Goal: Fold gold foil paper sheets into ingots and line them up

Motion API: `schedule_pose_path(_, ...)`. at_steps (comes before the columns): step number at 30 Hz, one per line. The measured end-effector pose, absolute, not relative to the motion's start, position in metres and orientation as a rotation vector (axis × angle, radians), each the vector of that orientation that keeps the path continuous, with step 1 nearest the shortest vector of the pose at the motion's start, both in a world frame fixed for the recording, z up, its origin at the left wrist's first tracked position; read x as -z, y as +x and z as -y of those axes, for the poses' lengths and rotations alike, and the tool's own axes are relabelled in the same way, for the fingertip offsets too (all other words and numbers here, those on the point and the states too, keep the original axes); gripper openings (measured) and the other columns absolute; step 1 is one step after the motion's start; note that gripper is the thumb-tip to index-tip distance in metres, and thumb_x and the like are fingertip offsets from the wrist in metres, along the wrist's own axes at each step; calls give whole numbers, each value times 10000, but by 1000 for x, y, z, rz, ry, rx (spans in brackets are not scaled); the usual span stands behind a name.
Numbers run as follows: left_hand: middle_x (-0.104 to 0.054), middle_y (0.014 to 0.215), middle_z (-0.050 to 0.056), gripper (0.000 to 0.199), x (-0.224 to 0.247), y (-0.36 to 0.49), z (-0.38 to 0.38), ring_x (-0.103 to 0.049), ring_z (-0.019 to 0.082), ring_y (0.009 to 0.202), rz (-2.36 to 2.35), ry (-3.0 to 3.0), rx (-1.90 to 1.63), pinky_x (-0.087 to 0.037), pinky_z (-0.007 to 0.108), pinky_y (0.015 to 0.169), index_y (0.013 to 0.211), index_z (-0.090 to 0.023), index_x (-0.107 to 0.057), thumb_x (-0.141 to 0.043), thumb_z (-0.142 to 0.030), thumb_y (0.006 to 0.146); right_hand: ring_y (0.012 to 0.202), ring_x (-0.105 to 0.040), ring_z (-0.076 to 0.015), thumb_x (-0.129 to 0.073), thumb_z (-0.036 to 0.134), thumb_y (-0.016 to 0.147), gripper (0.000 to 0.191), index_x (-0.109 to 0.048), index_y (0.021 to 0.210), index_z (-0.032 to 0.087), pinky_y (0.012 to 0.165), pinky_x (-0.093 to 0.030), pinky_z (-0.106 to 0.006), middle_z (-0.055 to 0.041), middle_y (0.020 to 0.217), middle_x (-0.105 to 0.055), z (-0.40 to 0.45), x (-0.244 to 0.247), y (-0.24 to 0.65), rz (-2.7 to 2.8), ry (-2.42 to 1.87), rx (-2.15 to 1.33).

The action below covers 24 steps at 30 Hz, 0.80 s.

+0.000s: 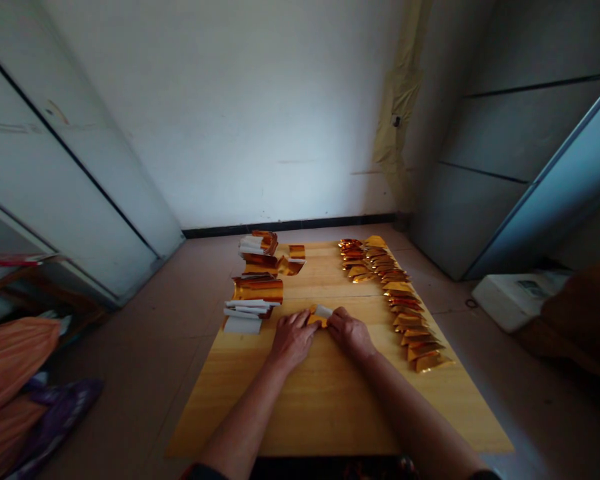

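Note:
A small sheet of gold foil paper [323,311] with a white back lies partly folded on the wooden table, between my two hands. My left hand [294,337] grips its left side, fingers pressed down on the foil. On the opposite edge, my right hand [351,332] pinches the paper with fingertips drawn together. Stacks of curled gold foil sheets [257,289] stand to the left, some showing white backs [243,325]. Folded gold foil pieces [410,320] run in an overlapping row along the right, with a shorter row [353,257] beside its far end.
The wooden table [325,407] faces a white wall [270,133]. Orange cloth [15,360] and a purple bag [63,413] are at the left. On the right are a grey cabinet [485,160] and a white box [505,300] on the floor.

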<state>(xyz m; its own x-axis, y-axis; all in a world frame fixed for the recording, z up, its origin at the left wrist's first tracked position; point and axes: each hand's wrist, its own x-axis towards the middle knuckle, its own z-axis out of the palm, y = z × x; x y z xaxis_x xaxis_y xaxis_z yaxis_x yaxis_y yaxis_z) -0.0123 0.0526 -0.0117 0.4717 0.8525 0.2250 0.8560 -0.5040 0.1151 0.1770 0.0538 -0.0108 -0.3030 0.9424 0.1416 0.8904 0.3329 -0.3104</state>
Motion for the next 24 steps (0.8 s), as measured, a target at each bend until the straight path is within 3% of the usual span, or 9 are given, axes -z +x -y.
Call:
schedule_pose_path(9,-505,1354,26,433,7,-16,-54,-480,227,1187,1584,-2738,348,-382,430,942,1206,-413,-562,-516,-177,845,789,-611,-99,-453,336,921,224,-645,936,222,633,-375,-191,-19,1001,-609,-65,0,175,2251,-1794,-417)
schedule_pose_path(20,-481,1378,39,381,16,-16,-51,-444,224,1230,1558,-2727,443,-356,450,983,1166,-311,-547,-504,-146,826,793,-607,-118,-499,339,890,196,-643,916,209,598,-338,-213,-39,975,-624,-73,-14,168,2238,-1963,-452)
schedule_pose_path(24,-474,1370,29,442,13,-16,-49,-444,212,1221,1546,-2741,416,-358,441,979,1206,-345,-511,-492,-123,825,792,-602,-123,-511,322,875,177,-643,918,213,590,-329,-216,-39,979,-626,-75,-15,167,2248,-1995,-470)
